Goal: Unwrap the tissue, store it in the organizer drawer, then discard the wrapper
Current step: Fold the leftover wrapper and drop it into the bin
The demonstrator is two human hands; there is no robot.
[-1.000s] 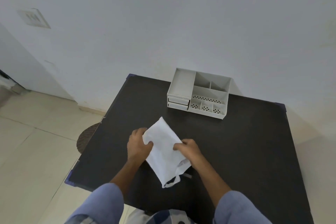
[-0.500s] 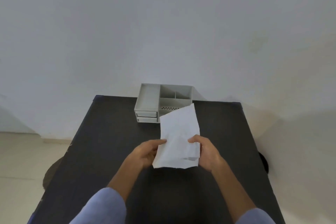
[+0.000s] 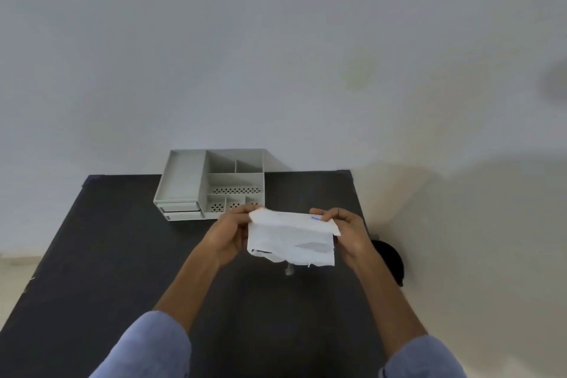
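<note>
While both pinch the packet's top corners to tear it | left hand (image 3: 233,232), right hand (image 3: 346,228) clamped on tissue packet (image 3: 290,239) | organizer (image 3: 211,184) drawers closed

white wrapper (image 3: 291,239) with a small blue mark and grey patches; pale grey organizer (image 3: 211,184) dotted with dark perforations; black table (image 3: 107,255); light blue sleeves (image 3: 147,347); off-white wall (image 3: 276,55).
</note>
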